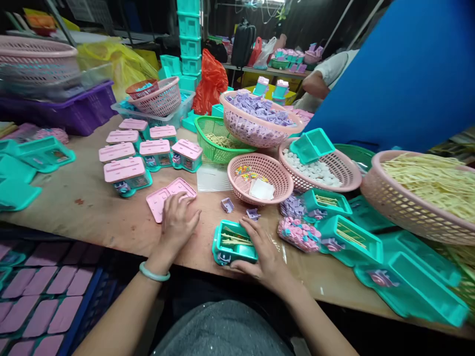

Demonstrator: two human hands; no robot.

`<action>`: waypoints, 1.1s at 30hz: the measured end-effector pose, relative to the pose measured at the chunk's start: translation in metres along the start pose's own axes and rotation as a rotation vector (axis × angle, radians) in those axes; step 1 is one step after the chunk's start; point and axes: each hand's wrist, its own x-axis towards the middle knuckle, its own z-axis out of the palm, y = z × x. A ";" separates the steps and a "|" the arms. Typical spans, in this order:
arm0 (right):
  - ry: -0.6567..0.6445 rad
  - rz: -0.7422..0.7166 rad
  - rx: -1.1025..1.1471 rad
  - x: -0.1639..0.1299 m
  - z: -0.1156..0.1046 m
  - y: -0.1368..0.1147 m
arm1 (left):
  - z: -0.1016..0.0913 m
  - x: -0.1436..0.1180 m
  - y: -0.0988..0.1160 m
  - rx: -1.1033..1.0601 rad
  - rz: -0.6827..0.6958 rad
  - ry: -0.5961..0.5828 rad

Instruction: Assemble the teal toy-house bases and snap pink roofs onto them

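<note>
My right hand [263,254] grips a small teal plastic box [215,241] at the table's front edge, thumb on the near side and fingers over the far right corner. The box has no lid on, and pale yellow sticks [234,239] lie inside it. My left hand [176,222], with a pale green bangle at the wrist, rests its fingertips on a pink plastic lid [155,200], thumb held apart. Two small purple plastic pieces, one nearer the left [227,204] and another by my right fingers [253,214], lie beyond the box.
Pink-lidded boxes [124,170] stand at left. Behind are a pink basket [237,185] of small coloured bits, a green basket [208,143], and a bowl of purple pieces [260,131]. Teal boxes [419,277] and a basket of yellow strands [401,207] crowd the right. A co-worker's arm [315,84] shows behind.
</note>
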 end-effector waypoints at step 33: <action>-0.223 -0.248 -0.290 0.018 -0.031 0.013 | 0.044 -0.041 0.028 -0.920 -0.351 -0.351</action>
